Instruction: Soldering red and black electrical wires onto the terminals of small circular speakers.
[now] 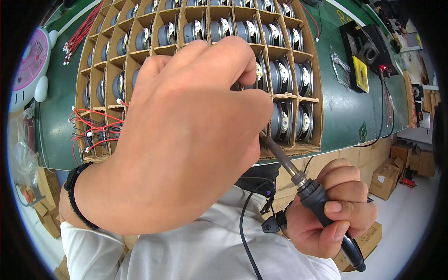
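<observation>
My right hand (345,186) is closed round the black handle of a soldering iron (315,198). Its metal barrel points up and left, and the tip passes out of sight near the heel of my left hand (186,126). That hand arches over a cardboard divider box (302,150), its fingers bent inward; what they hold, if anything, is hidden. Small round speakers (283,122) stand on edge in the box's cells, their pale terminal strips showing. Red and black wires with white connectors (100,125) lie across the near left cells, beside my left wrist.
On the green table (343,123), a black soldering station (368,46) with a red light and yellow sponge (360,74) stands at right. More red wires (84,35) lie far left, near a pink and white fan (32,60). Cardboard cartons (387,177) stand on the floor.
</observation>
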Demonstrator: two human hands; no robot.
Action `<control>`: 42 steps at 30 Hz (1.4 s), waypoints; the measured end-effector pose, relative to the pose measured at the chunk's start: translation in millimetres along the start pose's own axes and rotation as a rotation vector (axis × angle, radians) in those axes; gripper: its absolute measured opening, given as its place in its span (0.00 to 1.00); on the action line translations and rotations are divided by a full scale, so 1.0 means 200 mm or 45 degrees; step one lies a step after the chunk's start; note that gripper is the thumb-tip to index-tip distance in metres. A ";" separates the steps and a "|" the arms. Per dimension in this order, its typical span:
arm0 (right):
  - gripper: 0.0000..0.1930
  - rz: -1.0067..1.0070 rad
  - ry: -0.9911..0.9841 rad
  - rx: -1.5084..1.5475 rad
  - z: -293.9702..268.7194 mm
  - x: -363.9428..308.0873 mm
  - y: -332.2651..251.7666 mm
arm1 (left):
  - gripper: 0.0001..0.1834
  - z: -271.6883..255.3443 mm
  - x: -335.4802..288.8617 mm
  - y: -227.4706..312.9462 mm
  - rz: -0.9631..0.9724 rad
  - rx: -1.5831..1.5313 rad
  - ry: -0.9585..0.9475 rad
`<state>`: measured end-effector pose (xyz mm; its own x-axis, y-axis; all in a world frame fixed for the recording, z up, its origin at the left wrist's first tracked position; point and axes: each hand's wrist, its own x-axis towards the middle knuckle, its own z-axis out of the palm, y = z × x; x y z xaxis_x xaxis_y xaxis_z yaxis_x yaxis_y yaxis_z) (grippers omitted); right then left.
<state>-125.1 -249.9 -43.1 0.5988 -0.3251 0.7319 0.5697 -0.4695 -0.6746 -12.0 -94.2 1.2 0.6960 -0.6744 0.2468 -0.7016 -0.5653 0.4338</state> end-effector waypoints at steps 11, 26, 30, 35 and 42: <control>0.13 -0.060 0.134 0.106 -0.02 -0.01 0.02 | 0.09 0.01 -0.01 -0.01 0.026 -0.029 0.044; 0.23 0.113 0.289 0.142 -0.07 -0.02 0.15 | 0.08 0.00 0.00 0.00 0.011 0.000 0.000; 0.29 0.120 0.395 0.038 -0.07 -0.03 0.17 | 0.08 -0.01 -0.02 -0.01 0.010 -0.015 -0.018; 0.33 0.195 0.315 0.060 -0.14 -0.04 0.17 | 0.08 -0.05 -0.05 0.00 0.044 0.056 -0.055; 0.32 0.232 0.298 -0.062 -0.22 -0.03 0.15 | 0.07 -0.11 -0.16 0.07 0.225 -0.177 -0.186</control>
<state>-136.8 -298.1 -63.1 0.5396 -0.5855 0.6050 0.4333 -0.4230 -0.7958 -40.5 -71.2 18.6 0.5279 -0.8239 0.2059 -0.7753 -0.3686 0.5128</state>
